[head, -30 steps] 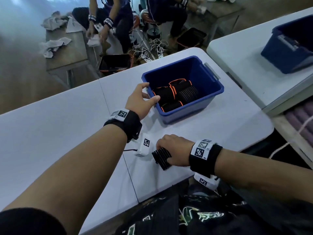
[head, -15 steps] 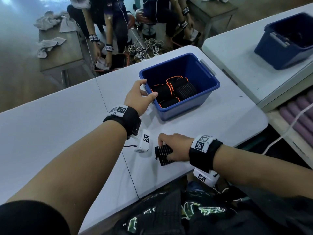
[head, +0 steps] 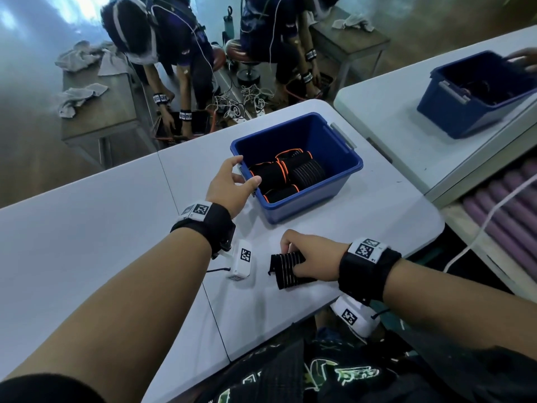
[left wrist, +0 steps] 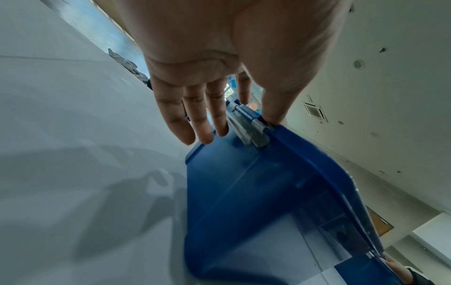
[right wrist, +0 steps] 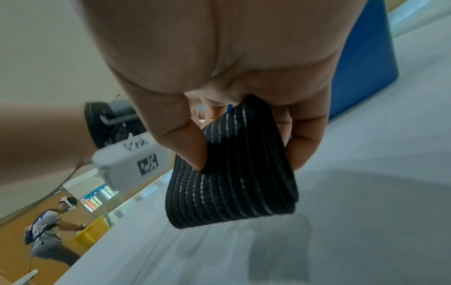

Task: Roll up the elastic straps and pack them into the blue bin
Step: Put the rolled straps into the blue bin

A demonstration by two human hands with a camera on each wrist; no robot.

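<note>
The blue bin (head: 305,206) stands on the white table (head: 87,242) with several rolled black straps (head: 286,177) inside, some edged in orange. My left hand (head: 242,171) holds the bin's near-left rim. In the left wrist view the thumb sits on the rim by the grey handle (left wrist: 246,127) and the fingers lie against the outer wall of the bin (left wrist: 244,192). My right hand (head: 290,257) grips a rolled black strap with grey stripes (head: 283,271) on the table near the front edge. In the right wrist view this strap (right wrist: 231,192) sits between thumb and fingers.
A small white tagged device (head: 242,261) with a cable lies between my hands. A second blue bin (head: 476,97) sits on the neighbouring table at the right. Two people bend over floor baskets beyond the table's far edge. Purple rolls (head: 508,213) lie below at the right.
My left hand stays on the bin rim. My right hand keeps hold of the striped strap, which now shows a little more from under the fingers. The people opposite have bent lower.
</note>
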